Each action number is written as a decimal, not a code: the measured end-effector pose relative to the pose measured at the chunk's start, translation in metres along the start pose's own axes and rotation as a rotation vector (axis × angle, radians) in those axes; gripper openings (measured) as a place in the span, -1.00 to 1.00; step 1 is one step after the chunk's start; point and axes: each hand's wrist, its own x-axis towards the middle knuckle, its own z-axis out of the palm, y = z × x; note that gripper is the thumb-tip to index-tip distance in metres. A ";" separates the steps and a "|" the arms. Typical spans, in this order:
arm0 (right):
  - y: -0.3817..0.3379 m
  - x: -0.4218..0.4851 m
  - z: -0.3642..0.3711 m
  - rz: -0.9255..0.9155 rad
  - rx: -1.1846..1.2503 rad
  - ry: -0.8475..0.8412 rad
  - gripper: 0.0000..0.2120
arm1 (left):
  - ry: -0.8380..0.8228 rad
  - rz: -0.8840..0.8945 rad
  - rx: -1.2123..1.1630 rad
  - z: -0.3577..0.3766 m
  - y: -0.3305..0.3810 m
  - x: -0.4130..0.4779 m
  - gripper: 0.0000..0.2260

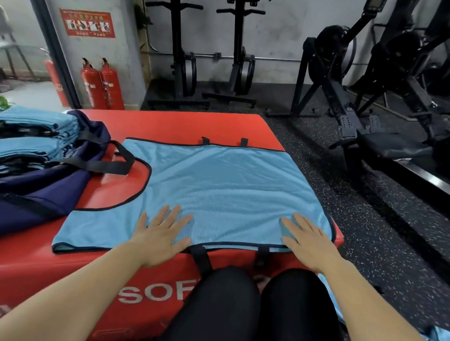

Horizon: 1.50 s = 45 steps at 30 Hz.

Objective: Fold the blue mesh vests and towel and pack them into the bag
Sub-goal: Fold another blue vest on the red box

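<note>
On top of the red soft box (195,125) one blue mesh vest (217,186) lies spread flat. Its black-edged neck cut is turned toward the left part of the box, and its black straps hang over the box's near edge. The left hand (161,235) rests flat on the vest close to that near edge, with fingers straight and spread, holding nothing. The right hand (307,244) also lies flat, by the box's near right corner, with straight fingers on a small raised fold of the vest; it presses and does not grip. At the left end of the box sits the navy bag (23,195), its black strap lying on the box top beside the vest. Two stacks of folded vests (29,135) lie at the bag; I cannot tell if they are inside it or only on it. Below the box's right side another blue cloth (441,339) lies near the floor.
</note>
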 end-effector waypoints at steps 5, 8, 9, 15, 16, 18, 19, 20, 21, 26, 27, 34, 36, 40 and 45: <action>-0.011 0.014 -0.025 0.052 -0.021 -0.029 -0.54 | 0.011 -0.033 0.002 -0.025 0.010 0.001 -0.44; -0.021 0.038 -0.049 0.101 -0.023 0.051 -0.62 | 0.127 -0.088 0.033 -0.065 0.014 0.031 -0.54; -0.024 0.049 -0.056 0.096 -0.018 0.081 -0.61 | 0.152 -0.095 0.032 -0.077 0.015 0.045 -0.57; -0.041 0.133 -0.087 0.026 -0.052 0.156 -0.63 | 0.165 -0.032 -0.051 -0.111 0.017 0.132 -0.64; -0.040 0.150 -0.088 0.028 -0.031 0.162 -0.65 | 0.170 -0.035 -0.068 -0.111 0.013 0.148 -0.65; -0.035 0.184 -0.088 0.029 -0.006 0.188 -0.72 | 0.193 -0.072 -0.106 -0.111 0.004 0.179 -0.66; -0.030 0.200 -0.089 0.033 -0.044 0.204 -0.77 | 0.209 -0.103 -0.109 -0.112 -0.003 0.193 -0.65; -0.026 0.215 -0.091 0.042 -0.101 0.230 -0.84 | 0.224 -0.139 -0.101 -0.114 -0.011 0.206 -0.64; -0.021 0.229 -0.093 0.059 -0.146 0.261 -0.84 | 0.239 -0.174 -0.090 -0.115 -0.021 0.219 -0.63; 0.001 0.293 -0.091 0.085 -0.189 0.312 -0.87 | 0.144 -0.290 -0.079 -0.113 -0.071 0.276 -0.54; 0.004 0.304 -0.089 0.071 -0.199 0.273 -0.85 | 0.115 -0.303 -0.092 -0.114 -0.078 0.284 -0.52; 0.005 0.346 -0.104 0.132 -0.139 0.084 -0.89 | -0.018 -0.260 -0.073 -0.132 -0.095 0.309 -0.87; 0.003 0.344 -0.108 0.113 -0.138 0.080 -0.88 | 0.029 -0.251 -0.072 -0.134 -0.094 0.305 -0.87; 0.010 0.323 -0.114 0.037 -0.005 0.201 -0.92 | 0.252 -0.197 -0.230 -0.144 -0.104 0.278 -0.89; 0.006 0.257 -0.132 -0.049 -0.082 0.458 -0.85 | 0.572 -0.041 -0.247 -0.164 -0.094 0.209 -0.93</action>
